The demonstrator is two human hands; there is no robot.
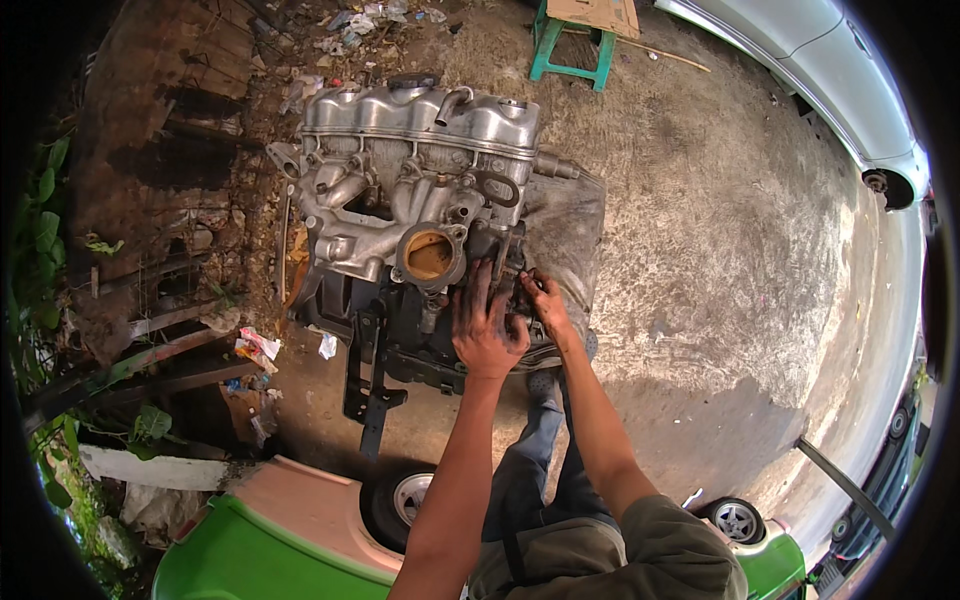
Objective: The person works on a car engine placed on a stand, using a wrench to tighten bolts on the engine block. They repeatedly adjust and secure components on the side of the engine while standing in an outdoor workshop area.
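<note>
A large engine (420, 180) with a silver valve cover (400, 112) and cast intake pipes stands on the ground before me. My left hand (488, 330) lies over a dark, greasy part low on the engine's right side, its blackened fingers stretched out and pointing away from me. Close beside it, my right hand (545, 303) has its fingers pinched together at the same dark area. Whatever they hold is hidden. Left of my hands sits the round intake opening (430, 255), with a tan cover inside it. A black metal bracket (370, 370) juts from the engine's near side.
A stained sheet (570, 225) lies under the engine's right side. Beyond is a green stool (572, 45) with cardboard on top. Litter and old boards (185, 170) line the left. A green and pink car body (280, 525) is behind me; a pale car (810, 50) stands far right.
</note>
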